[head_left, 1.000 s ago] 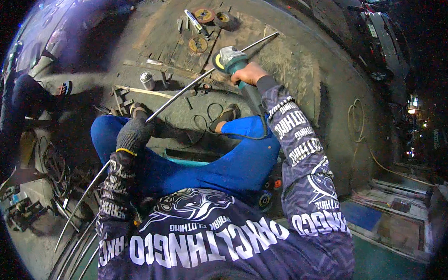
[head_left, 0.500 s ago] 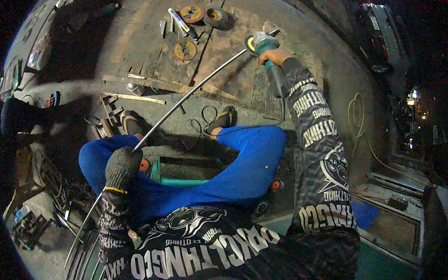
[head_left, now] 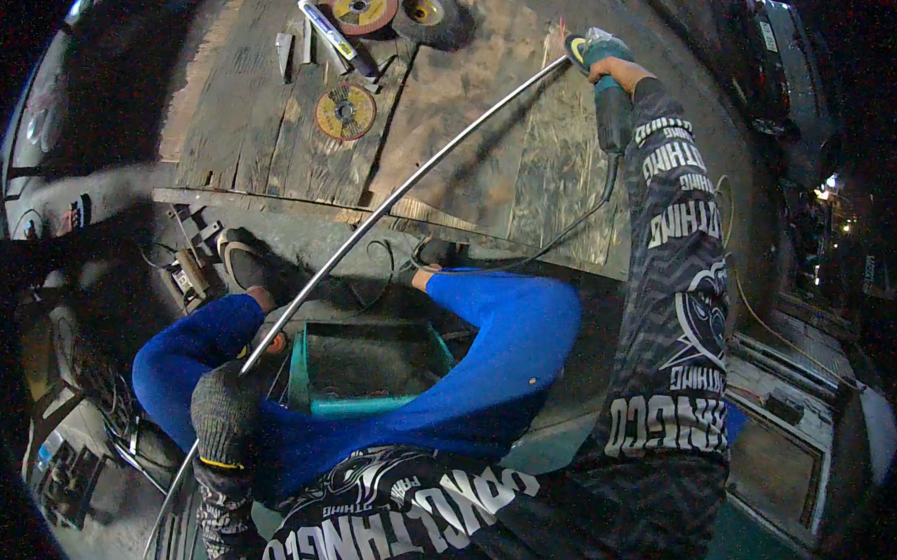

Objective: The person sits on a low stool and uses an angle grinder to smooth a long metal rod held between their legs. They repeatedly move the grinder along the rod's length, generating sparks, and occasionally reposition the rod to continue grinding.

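My left hand (head_left: 224, 415), in a grey knitted glove, is closed around a long thin metal rod (head_left: 402, 193). The rod slants from beside my left hip up to the far right, over a wooden board. At its far end my bare right hand (head_left: 623, 71) grips a teal angle grinder (head_left: 612, 115). The grinder's disc (head_left: 577, 52) meets the rod near its tip, and a small reddish streak like sparks shows just beyond. A dark cord trails from the grinder toward my right knee.
The plywood board (head_left: 456, 110) bears a red-rimmed disc (head_left: 362, 10), a smaller cutting disc (head_left: 345, 111), a cup-shaped wheel (head_left: 423, 15), a white-and-blue tube (head_left: 325, 30) and metal scraps. A green open box (head_left: 363, 406) sits between my legs. Metal brackets (head_left: 189, 269) lie by my left foot.
The grinder has moved outward to the right, to the rod's far tip, and a reddish streak now shows there. My left hand, still on the rod, sits lower in view. The whole view has shifted.
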